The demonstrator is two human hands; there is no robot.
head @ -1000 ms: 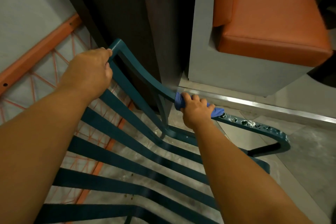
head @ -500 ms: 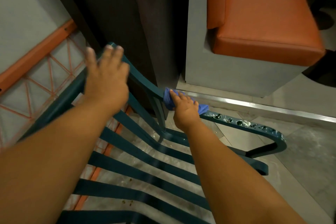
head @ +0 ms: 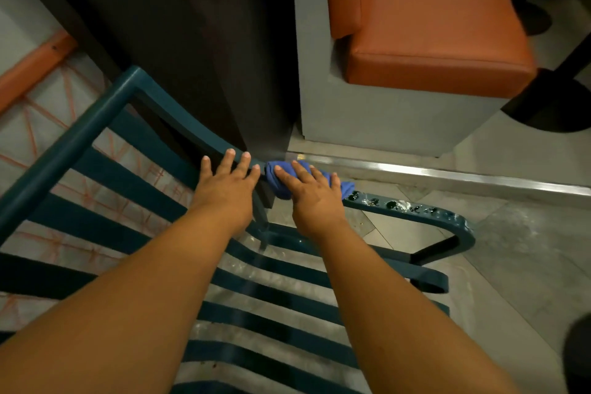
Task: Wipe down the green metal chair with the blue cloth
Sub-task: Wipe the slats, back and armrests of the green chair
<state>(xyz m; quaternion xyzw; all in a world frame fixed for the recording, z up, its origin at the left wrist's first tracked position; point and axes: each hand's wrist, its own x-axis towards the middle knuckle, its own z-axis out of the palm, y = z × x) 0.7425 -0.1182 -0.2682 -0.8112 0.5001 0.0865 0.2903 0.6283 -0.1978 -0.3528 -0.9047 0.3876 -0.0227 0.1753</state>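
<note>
The right hand [head: 311,193] pressed the bunched blue cloth [head: 281,182] onto the armrest of the green metal chair [head: 96,125], fingers extended over it. At its nine o'clock, the left hand [head: 227,185] lay released, fingers spread on the rail. Droplets [head: 396,204] beaded the armrest at three o'clock.

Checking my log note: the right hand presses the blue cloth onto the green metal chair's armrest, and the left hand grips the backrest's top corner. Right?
Not quite. In the head view the left hand lies with fingers straight beside the blue cloth, not gripping the top corner of the green metal chair. The right hand does press the cloth onto the armrest.
</note>
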